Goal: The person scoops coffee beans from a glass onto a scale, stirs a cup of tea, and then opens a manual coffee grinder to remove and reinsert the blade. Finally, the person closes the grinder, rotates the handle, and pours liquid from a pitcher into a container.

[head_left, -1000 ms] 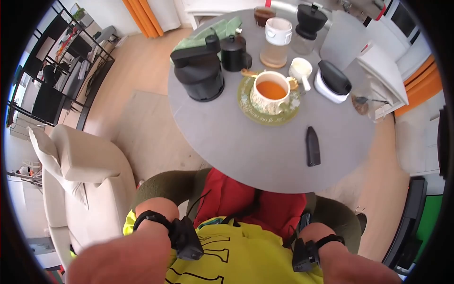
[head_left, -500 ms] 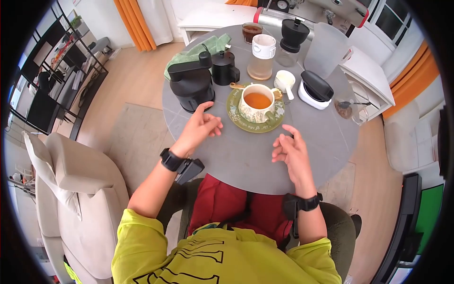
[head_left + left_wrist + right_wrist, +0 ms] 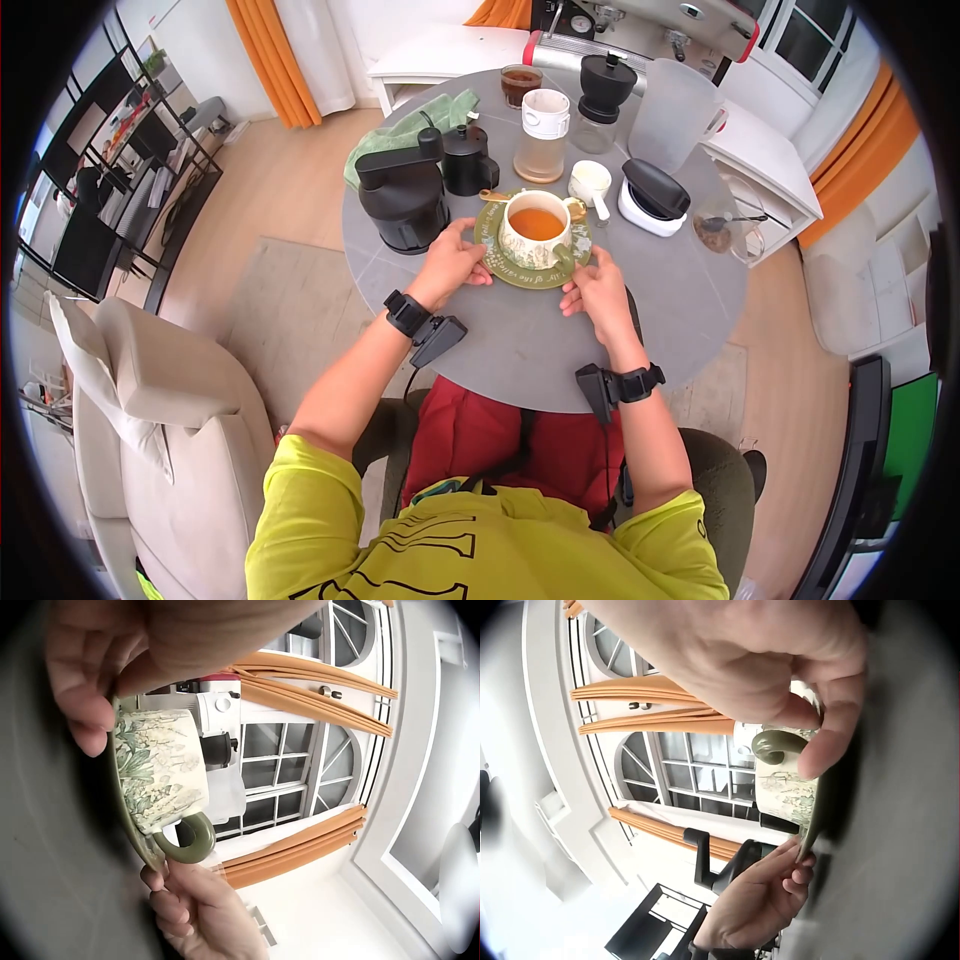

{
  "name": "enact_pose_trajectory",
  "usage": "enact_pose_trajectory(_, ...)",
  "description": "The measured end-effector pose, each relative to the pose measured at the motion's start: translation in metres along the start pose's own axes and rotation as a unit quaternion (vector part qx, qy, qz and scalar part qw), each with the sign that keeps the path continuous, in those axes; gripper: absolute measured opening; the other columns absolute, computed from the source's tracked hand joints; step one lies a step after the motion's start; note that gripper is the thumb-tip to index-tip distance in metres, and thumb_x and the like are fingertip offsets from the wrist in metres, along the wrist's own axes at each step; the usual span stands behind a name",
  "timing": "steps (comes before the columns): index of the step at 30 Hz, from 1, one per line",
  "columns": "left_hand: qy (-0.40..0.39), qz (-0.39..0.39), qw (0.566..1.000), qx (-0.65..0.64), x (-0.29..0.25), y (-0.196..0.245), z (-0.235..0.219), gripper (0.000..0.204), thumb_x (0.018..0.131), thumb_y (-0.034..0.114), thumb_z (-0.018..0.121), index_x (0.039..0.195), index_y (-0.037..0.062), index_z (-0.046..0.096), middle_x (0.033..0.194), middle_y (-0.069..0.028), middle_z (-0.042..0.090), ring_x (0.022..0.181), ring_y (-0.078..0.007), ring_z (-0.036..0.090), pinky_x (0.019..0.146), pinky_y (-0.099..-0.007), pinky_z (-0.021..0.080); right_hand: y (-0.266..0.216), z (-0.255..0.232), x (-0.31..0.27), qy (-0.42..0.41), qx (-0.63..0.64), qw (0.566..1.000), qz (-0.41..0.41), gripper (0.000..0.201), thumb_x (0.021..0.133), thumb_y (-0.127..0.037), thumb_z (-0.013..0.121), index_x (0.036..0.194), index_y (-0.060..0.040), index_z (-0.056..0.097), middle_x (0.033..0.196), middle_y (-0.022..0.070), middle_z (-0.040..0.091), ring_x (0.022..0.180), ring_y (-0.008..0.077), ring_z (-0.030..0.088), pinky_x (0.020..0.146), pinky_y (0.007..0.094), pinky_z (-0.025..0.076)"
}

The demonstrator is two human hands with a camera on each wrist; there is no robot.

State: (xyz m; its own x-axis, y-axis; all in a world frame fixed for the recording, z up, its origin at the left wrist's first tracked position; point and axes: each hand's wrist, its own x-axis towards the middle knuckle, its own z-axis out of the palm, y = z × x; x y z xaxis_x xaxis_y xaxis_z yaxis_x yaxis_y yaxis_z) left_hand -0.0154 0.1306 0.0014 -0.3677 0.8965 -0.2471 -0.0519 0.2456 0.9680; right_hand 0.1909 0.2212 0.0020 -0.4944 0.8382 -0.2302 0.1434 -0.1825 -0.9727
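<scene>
Left grip pinches the green saucer at eight o'clock, right grip at four; over the worktop's middle, it bears the patterned cup, a clear carafe standing at twelve o'clock

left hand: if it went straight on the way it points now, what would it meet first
The round green saucer with pale lettering, whose rim the left hand holds; beyond that, probably the cream floral cup standing on it, though depth is unclear.
</scene>
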Motion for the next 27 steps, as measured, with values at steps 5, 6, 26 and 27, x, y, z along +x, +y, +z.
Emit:
enact_pose_trajectory(5,0.006,-0.005,1.000,-0.009,-0.003,-0.001,0.000,0.043,0.091,0.003,0.051,0.131,-0.0021,0.036,0.076,-0.0090,0.063,0.062,-0.0132,0.064,0.057,-0.0220,0.052,-0.001,0.000,-0.003,0.006,0.000,1.000,-0.004,0.050,0.095,-0.006,0.045,0.139,0.0079,0.025,0.074,0.0104,0.055,0.050,0.0160,0.058,0.043,0.0273,0.049)
enact_pose_trajectory(6,0.004,-0.004,1.000,-0.011,-0.005,-0.001,0.000,0.043,0.091,0.003,0.052,0.130,-0.0018,0.035,0.076,-0.0098,0.063,0.062,-0.0137,0.064,0.057,-0.0223,0.053,0.000,0.000,-0.003,0.003,0.002,1.000,-0.005,0.050,0.094,-0.005,0.046,0.138,0.0082,0.026,0.074,0.0107,0.055,0.050,0.0159,0.057,0.043,0.0272,0.049)
enact_pose_trajectory(26,-0.034,-0.053,0.997,-0.040,-0.027,0.009,-0.003,0.043,0.093,0.006,0.053,0.129,0.0017,0.031,0.077,-0.0106,0.063,0.063,-0.0146,0.064,0.059,-0.0236,0.052,-0.004,-0.010,-0.017,-0.031,0.028,0.999,0.027,0.047,0.095,-0.005,0.047,0.137,0.0063,0.029,0.074,0.0094,0.055,0.050,0.0135,0.057,0.042,0.0252,0.047)
enact_pose_trajectory(27,-0.035,-0.054,0.997,-0.039,-0.027,0.009,-0.003,0.043,0.093,0.006,0.053,0.129,0.0017,0.031,0.077,-0.0106,0.063,0.063,-0.0146,0.064,0.059,-0.0236,0.052,-0.003,-0.011,-0.017,-0.034,0.029,0.999,0.026,0.047,0.095,-0.006,0.047,0.137,0.0062,0.029,0.074,0.0093,0.055,0.050,0.0136,0.057,0.042,0.0251,0.047)
